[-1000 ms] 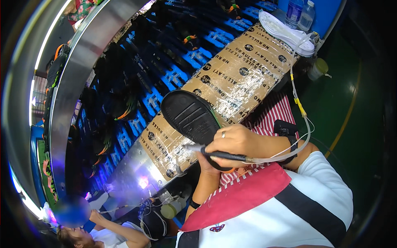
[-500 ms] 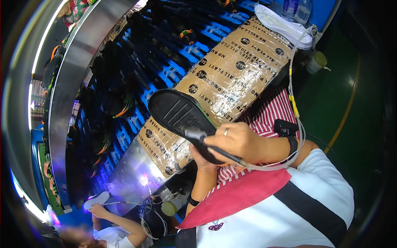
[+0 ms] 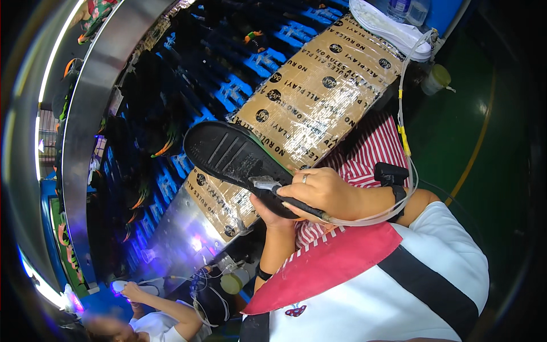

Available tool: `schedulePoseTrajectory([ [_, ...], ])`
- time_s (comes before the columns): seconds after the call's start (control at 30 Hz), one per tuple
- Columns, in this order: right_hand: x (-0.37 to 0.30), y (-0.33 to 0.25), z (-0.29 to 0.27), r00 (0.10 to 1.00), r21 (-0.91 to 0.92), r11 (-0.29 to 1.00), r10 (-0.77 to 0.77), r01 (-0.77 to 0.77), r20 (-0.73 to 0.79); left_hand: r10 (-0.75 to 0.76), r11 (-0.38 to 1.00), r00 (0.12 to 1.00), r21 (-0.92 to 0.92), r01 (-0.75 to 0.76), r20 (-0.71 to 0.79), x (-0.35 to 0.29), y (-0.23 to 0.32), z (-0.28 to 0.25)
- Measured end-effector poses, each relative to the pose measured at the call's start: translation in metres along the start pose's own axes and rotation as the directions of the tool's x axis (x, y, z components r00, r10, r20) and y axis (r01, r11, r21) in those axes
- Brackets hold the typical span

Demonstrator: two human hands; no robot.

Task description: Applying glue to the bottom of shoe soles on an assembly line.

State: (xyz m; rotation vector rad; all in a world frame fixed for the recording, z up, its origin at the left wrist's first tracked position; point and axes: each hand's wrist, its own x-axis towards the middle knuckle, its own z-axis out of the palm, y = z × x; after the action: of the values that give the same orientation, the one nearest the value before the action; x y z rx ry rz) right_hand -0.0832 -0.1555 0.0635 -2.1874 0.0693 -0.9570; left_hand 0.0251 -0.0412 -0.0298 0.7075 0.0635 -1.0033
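Note:
A black shoe sole with raised ridges and a green strip along one edge is held tilted over the bench. My left hand grips it from below near its closer end, with most of the fingers hidden behind it. My right hand, with a ring on one finger, is closed around the black handle of a brush. The brush's pale bristles rest against the sole's surface. A clear tube runs from the end of the handle past my right wrist.
Brown printed cardboard under clear film covers the bench. A white sole and bottles stand at its far right end. Blue racks with dark shoe parts lie beyond. At lower left, a co-worker's hand holds a white sole.
The sole has shifted left and slightly up in the view. Both hands have moved a little left with it, and the brush still touches the sole.

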Motion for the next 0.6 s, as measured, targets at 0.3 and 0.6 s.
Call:
schedulePoseTrajectory([
  [0.3,-0.003,-0.003,0.003,0.999,0.354,0.935,0.006,-0.018,0.037,0.063,0.995,0.926,-0.093,-0.031,0.373,0.010,0.012,0.008],
  [0.6,-0.002,-0.006,-0.004,0.944,0.533,0.824,0.009,-0.194,0.330,0.126,0.974,0.922,-0.223,-0.045,0.365,0.017,0.027,0.011],
])
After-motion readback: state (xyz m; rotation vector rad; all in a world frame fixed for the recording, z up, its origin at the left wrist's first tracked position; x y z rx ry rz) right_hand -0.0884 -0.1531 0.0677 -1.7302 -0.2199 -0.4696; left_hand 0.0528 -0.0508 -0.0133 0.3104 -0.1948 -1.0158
